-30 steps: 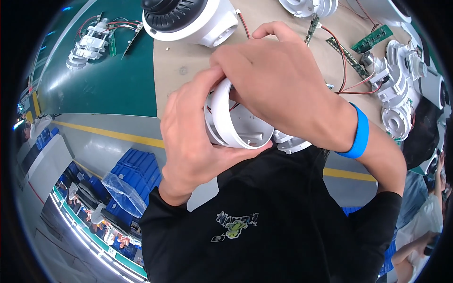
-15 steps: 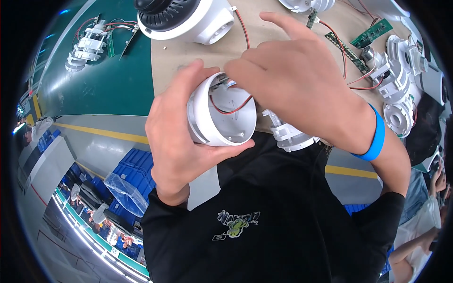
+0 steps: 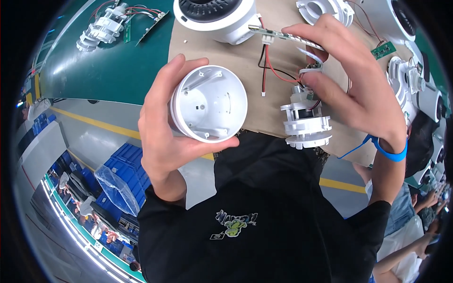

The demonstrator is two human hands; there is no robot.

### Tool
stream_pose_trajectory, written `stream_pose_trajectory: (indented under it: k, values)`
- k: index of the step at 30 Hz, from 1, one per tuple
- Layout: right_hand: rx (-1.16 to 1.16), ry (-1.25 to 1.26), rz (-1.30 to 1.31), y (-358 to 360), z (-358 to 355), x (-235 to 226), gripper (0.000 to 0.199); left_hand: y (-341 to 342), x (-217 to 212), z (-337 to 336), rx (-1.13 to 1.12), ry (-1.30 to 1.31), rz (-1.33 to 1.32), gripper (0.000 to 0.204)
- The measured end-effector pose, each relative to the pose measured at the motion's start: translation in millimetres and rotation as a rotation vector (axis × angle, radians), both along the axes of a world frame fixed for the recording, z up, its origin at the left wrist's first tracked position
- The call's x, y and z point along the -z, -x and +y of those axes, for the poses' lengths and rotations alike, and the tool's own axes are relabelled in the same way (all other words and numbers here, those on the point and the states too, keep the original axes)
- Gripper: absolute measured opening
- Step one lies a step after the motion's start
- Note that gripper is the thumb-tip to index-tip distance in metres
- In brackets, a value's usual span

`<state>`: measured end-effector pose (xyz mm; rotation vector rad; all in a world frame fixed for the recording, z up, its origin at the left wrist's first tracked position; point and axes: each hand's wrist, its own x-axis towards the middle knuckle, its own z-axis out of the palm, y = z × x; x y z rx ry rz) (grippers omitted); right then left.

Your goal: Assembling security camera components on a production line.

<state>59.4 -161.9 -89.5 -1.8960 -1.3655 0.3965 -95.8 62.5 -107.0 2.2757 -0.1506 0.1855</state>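
My left hand (image 3: 160, 127) is wrapped round a white plastic cup-shaped housing (image 3: 214, 118). Its open mouth faces me, and screw posts and a small hole show inside. To the right, my right hand (image 3: 354, 80) grips a narrow circuit board (image 3: 288, 36) along its edge, red and black wires hanging from its connector. The thumb of that hand presses near the top of a white plastic gear-like assembly (image 3: 309, 125), which stands near the table's front edge. Whether the thumb also holds the assembly is hard to make out. A loose red-black cable (image 3: 263, 82) hangs beside it.
A white rounded housing with a black ribbed top (image 3: 217, 23) stands at the back. Another wired assembly (image 3: 101, 29) lies on the green tabletop (image 3: 118, 75) at left. More white parts (image 3: 398, 75) and a green board (image 3: 383, 50) lie right. Blue crates (image 3: 125, 170) stand on the floor.
My right hand has drawn out of the cup-shaped housing and moved right, now holding up the circuit board. The red-black wire is no longer inside the housing, whose mouth has turned more toward me.
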Motion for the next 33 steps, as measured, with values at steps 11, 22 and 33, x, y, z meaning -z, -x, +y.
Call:
stream_pose_trajectory:
  k: [11, 22, 33]
  values:
    - [-0.01, -0.016, 0.035, 18.2, 5.0, -14.6, 0.027, -7.1, 15.7, 8.7, -0.015, 0.244, -0.115, 0.086]
    - [-0.096, -0.399, -0.238, 51.2, 14.3, -3.4, 0.034, -18.9, 19.9, -4.8, 0.136, 0.121, -0.302, 0.091]
    - [0.042, -0.487, -0.279, 75.6, 13.1, 13.8, 0.036, -16.5, 30.3, -9.9, 0.038, 0.091, -0.431, 0.09]
